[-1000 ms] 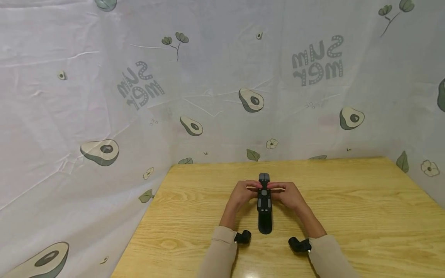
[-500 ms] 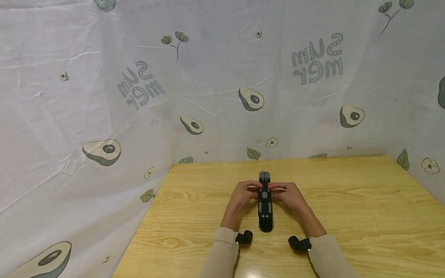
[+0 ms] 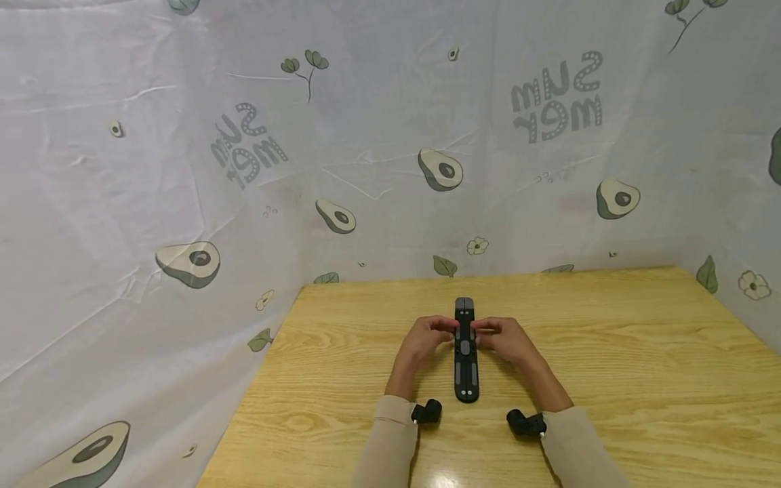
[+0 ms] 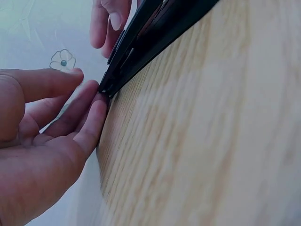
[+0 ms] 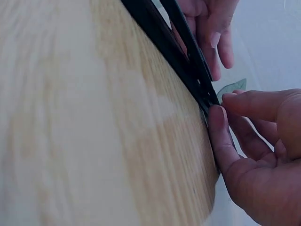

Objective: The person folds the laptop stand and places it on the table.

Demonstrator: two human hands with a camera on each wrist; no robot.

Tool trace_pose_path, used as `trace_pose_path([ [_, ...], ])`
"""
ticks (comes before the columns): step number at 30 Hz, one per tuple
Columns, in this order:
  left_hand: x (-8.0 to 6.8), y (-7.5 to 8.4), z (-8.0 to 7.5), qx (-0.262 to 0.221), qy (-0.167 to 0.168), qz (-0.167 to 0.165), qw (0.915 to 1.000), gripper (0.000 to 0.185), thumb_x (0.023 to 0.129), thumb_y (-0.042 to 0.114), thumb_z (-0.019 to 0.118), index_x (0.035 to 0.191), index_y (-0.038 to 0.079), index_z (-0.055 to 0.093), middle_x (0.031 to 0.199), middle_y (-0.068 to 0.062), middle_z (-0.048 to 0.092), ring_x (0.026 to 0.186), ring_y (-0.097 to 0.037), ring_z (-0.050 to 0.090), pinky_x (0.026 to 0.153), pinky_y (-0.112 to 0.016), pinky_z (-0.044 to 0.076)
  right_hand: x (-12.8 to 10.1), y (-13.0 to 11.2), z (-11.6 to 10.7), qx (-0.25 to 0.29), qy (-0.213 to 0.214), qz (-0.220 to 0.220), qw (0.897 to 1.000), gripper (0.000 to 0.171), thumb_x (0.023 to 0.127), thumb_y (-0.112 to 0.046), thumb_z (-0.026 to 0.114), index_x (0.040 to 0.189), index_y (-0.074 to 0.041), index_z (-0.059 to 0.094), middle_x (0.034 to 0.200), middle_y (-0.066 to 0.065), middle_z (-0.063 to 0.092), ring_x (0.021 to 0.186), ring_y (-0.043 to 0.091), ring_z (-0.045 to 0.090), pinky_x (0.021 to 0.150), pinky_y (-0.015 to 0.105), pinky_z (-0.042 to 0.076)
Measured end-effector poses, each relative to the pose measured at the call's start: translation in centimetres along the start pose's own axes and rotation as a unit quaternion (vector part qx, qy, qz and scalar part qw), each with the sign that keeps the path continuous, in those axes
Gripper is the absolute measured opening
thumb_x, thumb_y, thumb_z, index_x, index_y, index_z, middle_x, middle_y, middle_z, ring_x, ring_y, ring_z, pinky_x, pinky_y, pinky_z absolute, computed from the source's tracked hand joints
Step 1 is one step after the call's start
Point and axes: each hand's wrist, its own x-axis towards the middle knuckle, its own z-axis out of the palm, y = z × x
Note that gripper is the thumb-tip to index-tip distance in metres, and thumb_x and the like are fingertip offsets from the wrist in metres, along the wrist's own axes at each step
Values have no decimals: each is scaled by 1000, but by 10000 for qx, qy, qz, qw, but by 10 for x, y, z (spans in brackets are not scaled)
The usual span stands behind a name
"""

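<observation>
A long, flat black folding device (image 3: 466, 366) lies lengthwise on the wooden table (image 3: 610, 352), in front of me. My left hand (image 3: 447, 327) pinches its left edge near the far end, and my right hand (image 3: 485, 327) pinches the right edge opposite. In the left wrist view the left hand's fingertips (image 4: 96, 101) touch the black device (image 4: 150, 33) at its edge, thumb above them. In the right wrist view the right hand's fingertips (image 5: 217, 113) meet the device (image 5: 178, 52) in the same way. Two thin black layers show along the device's side.
White cloth printed with avocados (image 3: 439, 169) hangs behind the table and to both sides. Black wrist cameras (image 3: 427, 411) (image 3: 526, 423) sit on beige sleeves. The table's left edge (image 3: 256, 379) lies to the left of my left arm.
Both hands stay at the device's far half. The fingertips have drawn back from over its top to its side edges. The head view has tilted slightly.
</observation>
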Motion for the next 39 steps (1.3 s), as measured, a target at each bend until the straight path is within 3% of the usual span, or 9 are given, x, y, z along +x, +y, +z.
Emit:
trace_pose_path([
  [6, 0, 0, -2, -123, -135, -27, 9998, 22, 103, 12, 70, 123, 6, 79, 126, -10, 77, 120, -22, 70, 112, -48, 54, -1, -1, -3, -38, -99, 48, 9999, 35, 103, 1, 67, 137, 10, 67, 138, 32, 68, 125, 43, 71, 89, 38, 64],
  [13, 0, 1, -3, -198, -148, -133, 9996, 23, 104, 21, 72, 122, 8, 79, 126, -6, 76, 116, -19, 70, 112, -47, 54, -1, -4, -5, -14, -180, 6, 9998, 36, 106, -8, 65, 137, 10, 66, 132, 32, 71, 115, 39, 75, 93, 46, 65],
  [22, 2, 4, -1, -302, -180, -32, 9994, 26, 105, 18, 71, 123, 1, 77, 124, -10, 77, 112, -17, 71, 108, -42, 59, 2, -3, -8, 5, -192, 84, 9998, 33, 107, -10, 63, 134, 9, 69, 133, 29, 71, 116, 33, 74, 95, 42, 65],
  [29, 2, 6, -1, -90, -219, 48, 9997, 26, 104, 17, 72, 123, 0, 77, 122, -12, 76, 108, -17, 71, 106, -44, 60, 2, -1, -10, -130, -120, 104, 9998, 32, 106, -11, 65, 133, 7, 71, 131, 26, 72, 109, 26, 75, 90, 37, 65],
  [34, 2, 9, 0, 243, -169, 120, 9995, 24, 102, 18, 74, 120, 2, 78, 118, -12, 77, 103, -17, 71, 100, -43, 62, 1, -3, -14, -297, -37, 34, 9995, 34, 105, -12, 65, 133, 8, 70, 130, 27, 73, 108, 28, 76, 88, 37, 65],
  [39, 1, 13, -2, 505, -104, 186, 9985, 25, 103, 19, 74, 121, 3, 78, 120, -11, 77, 108, -22, 73, 98, -43, 62, -1, -4, -21, -367, -9, -30, 9993, 36, 106, -12, 65, 135, 8, 69, 133, 29, 71, 109, 30, 76, 89, 39, 65],
])
